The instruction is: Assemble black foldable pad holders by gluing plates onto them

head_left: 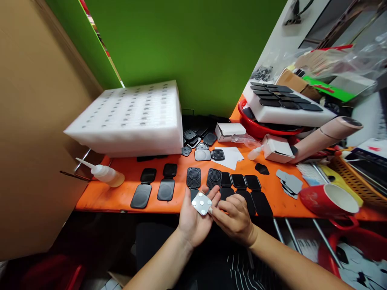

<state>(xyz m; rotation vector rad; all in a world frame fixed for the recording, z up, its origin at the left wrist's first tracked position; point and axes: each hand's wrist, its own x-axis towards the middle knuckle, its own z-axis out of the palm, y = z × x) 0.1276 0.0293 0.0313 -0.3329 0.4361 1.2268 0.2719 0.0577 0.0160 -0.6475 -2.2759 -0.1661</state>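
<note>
Orange tabletop (117, 197): black hinged cases (166, 189), white foam block (130, 139).
Silver square plate (198, 203): five pale round discs (202, 203).
Left hand (195, 230): flat, plate on palm.
Right hand (235, 217): curled at plate's corner, grip unclear.

Single view, from camera on person's head. Faces forward and down, above left hand (195, 226) and right hand (235, 219), both quite near, low in middle. Wide angle takes in orange desk (102, 197) from front side, green panel (193, 52) farther behind it.
</note>
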